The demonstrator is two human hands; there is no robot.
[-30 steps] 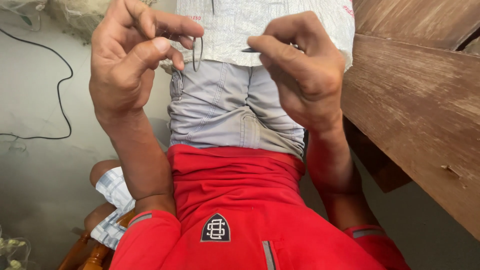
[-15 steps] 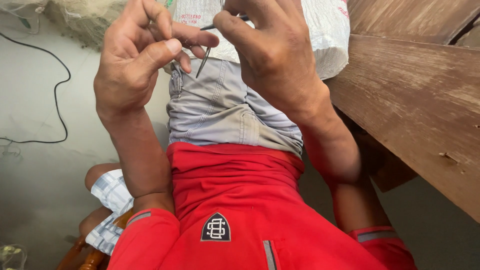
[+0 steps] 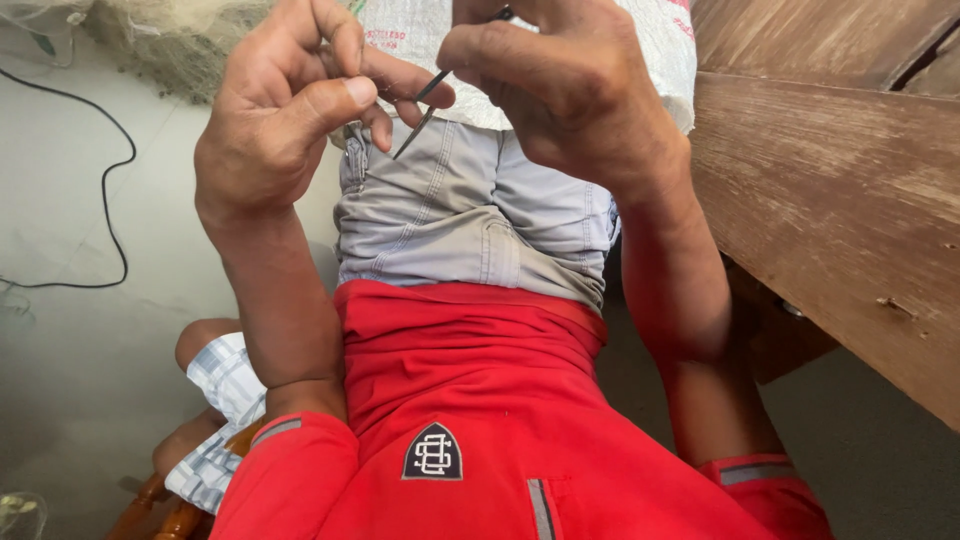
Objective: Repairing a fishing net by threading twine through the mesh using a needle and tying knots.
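Nearest the camera, a red shirt (image 3: 470, 400) with a dark badge is being worn, and grey shorts (image 3: 470, 215) are showing beyond it. Both forearms are being raised from the red sleeves toward the top of the view.

The left hand (image 3: 290, 120) is being held closed in a pinch, thumb pressed against the forefinger, and something very fine is being gripped there; whether it is thread or mesh cannot be told. The right hand (image 3: 560, 85) is closed around the upper end of a thin dark needle (image 3: 425, 100), whose pointed tip is being angled down toward the left thumb.

A second ago the hands were being held well apart, the needle lying level in the right fingers. Since then the right hand has been brought across until it is almost touching the left, and the needle has been tipped so that its point is being passed just beside the pinched fingertips. From this it is judged that a stitch or knot is being worked at the pinch, rather than the tool merely being carried.

Farther off, a white woven sack (image 3: 560, 40) is lying across the lap, a pale net (image 3: 170, 30) is heaped at the upper left, a black cable (image 3: 110, 190) is trailing over the floor, and a worn wooden plank surface (image 3: 830, 200) is rising on the right.
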